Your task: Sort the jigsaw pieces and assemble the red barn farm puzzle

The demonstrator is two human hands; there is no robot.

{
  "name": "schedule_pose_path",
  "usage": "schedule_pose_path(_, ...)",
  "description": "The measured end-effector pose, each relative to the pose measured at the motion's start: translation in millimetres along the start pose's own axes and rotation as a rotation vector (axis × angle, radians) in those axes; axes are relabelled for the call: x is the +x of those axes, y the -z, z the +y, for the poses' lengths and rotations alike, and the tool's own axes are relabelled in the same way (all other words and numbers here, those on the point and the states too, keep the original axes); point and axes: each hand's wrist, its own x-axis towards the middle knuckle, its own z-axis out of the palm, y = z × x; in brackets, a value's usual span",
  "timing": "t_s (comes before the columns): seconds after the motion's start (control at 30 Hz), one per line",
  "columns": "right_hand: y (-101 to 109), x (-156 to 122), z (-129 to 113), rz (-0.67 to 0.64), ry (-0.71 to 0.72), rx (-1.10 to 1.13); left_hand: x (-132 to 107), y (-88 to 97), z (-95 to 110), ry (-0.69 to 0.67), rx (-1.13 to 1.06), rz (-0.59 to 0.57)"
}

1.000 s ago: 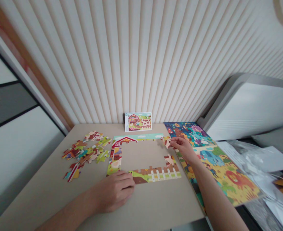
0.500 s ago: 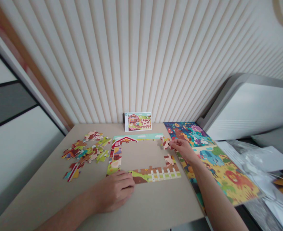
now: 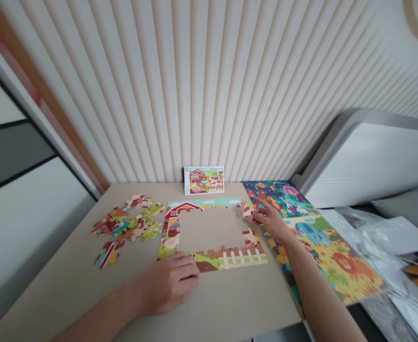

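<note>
My right hand (image 3: 271,221) pinches a jigsaw piece (image 3: 248,210) with a brown-and-white cow pattern at the right side of the puzzle border. Its index finger is lifted and stretched out above the piece. Below it, another cow-patterned piece (image 3: 250,237) sits in the right edge of the border. My left hand (image 3: 175,282) lies palm down over the lower left corner of the puzzle border (image 3: 230,260), fingers loosely bent and holding nothing. Bare table shows inside the border, which has a red barn (image 3: 183,208) at upper left and a white fence at lower right.
Loose jigsaw pieces (image 3: 130,223) are heaped on the left of the table (image 3: 77,289). A picture card (image 3: 204,180) stands against the ribbed wall. Two finished puzzles, one dark blue (image 3: 283,197) and one yellow (image 3: 337,266), lie at right, near plastic wrapping (image 3: 368,232).
The cow-patterned piece in my right hand has shifted slightly to the right and turned. My right index finger has lifted and straightened. My left hand stays in place.
</note>
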Motion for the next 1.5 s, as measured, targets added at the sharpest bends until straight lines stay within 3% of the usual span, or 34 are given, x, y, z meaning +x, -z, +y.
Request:
schedule_pose_path(0.43,1,5,0,0.133,-0.006,-0.006,2,1.7,0,-0.008,0.003,-0.014)
schedule_pose_path(0.93,-7,4,-2,0.085,-0.021,0.064,1,1.8,0,-0.012,0.012,0.008)
schedule_pose_path(1.23,-2,5,0,0.061,0.077,-0.071,2,2.7,1,-0.01,0.003,0.001)
schedule_pose_path(1.5,-1,7,3,0.105,0.073,-0.071,1,1.8,0,-0.011,0.008,0.004)
